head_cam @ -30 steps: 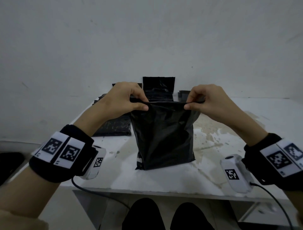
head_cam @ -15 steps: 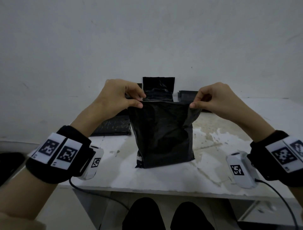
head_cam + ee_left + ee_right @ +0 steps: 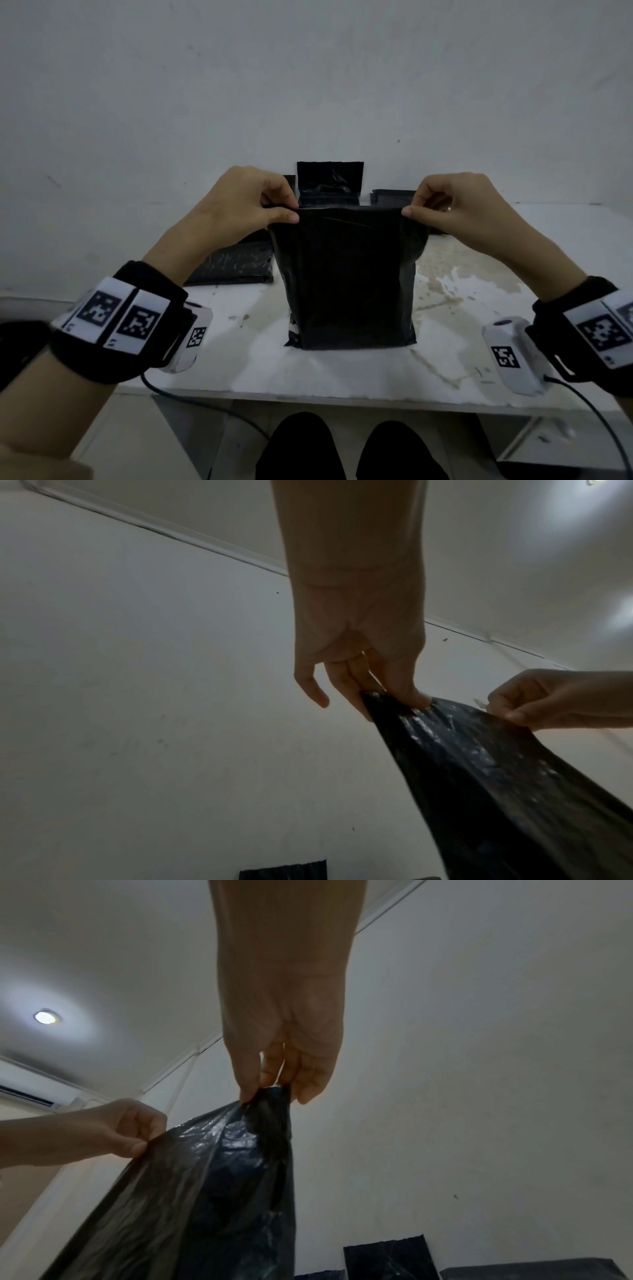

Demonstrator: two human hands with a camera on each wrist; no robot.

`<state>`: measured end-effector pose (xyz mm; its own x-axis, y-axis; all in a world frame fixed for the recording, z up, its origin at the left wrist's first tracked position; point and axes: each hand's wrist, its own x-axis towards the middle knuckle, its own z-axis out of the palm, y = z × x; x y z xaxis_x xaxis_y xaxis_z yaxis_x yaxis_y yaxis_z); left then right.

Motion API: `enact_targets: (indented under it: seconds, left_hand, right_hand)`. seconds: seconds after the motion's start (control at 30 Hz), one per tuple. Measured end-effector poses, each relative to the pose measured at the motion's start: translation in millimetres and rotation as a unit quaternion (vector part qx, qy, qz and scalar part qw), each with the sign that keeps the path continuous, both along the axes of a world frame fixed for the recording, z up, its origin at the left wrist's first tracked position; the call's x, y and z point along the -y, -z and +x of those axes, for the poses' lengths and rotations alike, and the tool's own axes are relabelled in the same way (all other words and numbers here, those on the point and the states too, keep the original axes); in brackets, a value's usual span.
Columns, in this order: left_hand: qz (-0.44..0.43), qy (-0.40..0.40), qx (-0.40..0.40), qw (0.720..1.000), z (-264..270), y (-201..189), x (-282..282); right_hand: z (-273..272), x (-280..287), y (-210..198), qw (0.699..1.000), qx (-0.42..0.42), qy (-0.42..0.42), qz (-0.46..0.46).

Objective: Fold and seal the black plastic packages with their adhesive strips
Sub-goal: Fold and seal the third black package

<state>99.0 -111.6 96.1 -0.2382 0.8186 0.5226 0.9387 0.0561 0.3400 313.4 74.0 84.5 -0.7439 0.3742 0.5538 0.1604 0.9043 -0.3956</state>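
A black plastic package (image 3: 347, 277) stands upright on the white table (image 3: 342, 373), its bottom on the surface. My left hand (image 3: 281, 209) pinches its top left corner between thumb and fingers. My right hand (image 3: 418, 207) pinches the top right corner, so the top edge is stretched straight between them. In the left wrist view my left hand (image 3: 394, 696) grips the glossy package (image 3: 479, 777); the right wrist view has my right hand (image 3: 270, 1093) on the package (image 3: 212, 1177) from below. The adhesive strip is not visible.
Behind the held package another black package (image 3: 329, 183) stands against the wall. More black packages lie flat at the back left (image 3: 236, 267) and back right (image 3: 390, 197). The table's right half is stained (image 3: 445, 287). My knees (image 3: 349, 448) sit below the front edge.
Both hands have risen slightly and moved apart, pulling the package's top edge taut and straight. The package's base has stayed on the table.
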Motion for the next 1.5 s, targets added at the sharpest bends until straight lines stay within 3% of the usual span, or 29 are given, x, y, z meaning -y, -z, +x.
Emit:
enact_targets:
  seconds: [0.1, 0.33, 0.6, 0.7, 0.9, 1.03, 1.17, 1.33, 1.5]
  left_hand:
    - [0.013, 0.003, 0.035, 0.999, 1.4, -1.9, 1.9]
    - [-0.043, -0.002, 0.027, 0.999, 4.1, 3.2, 2.0]
    - [-0.001, -0.048, 0.050, 0.998, -0.2, 6.6, 5.9]
    - [-0.003, 0.001, 0.068, 0.998, -0.2, 5.8, 9.4]
    - [0.081, 0.079, 0.138, 0.984, 1.6, 10.1, 17.6]
    - [0.036, 0.097, 0.178, 0.979, -3.5, 11.7, 22.1]
    - [-0.033, 0.075, 0.192, 0.978, -3.2, 7.6, 22.3]
    - [0.046, -0.011, 0.158, 0.986, -1.1, -2.8, 19.4]
    - [0.085, -0.018, 0.264, 0.961, 0.8, -7.0, 19.8]
  right_hand:
    - [3.3, -1.5, 1.9, 1.000, 0.000, -0.002, -0.031]
    - [5.4, 1.3, 2.0, 0.999, 0.006, 0.000, -0.048]
    - [16.4, 0.3, 1.6, 0.998, 0.009, -0.027, -0.054]
    - [17.2, -0.2, 2.7, 0.998, 0.015, -0.027, -0.057]
    - [17.5, -4.9, 5.0, 0.997, 0.016, -0.022, -0.071]
    - [16.6, -8.0, 6.0, 0.996, -0.006, -0.013, -0.091]
    - [16.1, -6.8, 1.6, 0.987, -0.024, -0.033, -0.155]
    - [16.7, 0.7, -3.0, 0.988, -0.021, -0.063, -0.136]
    - [20.4, 8.0, -4.6, 0.980, -0.020, -0.099, -0.172]
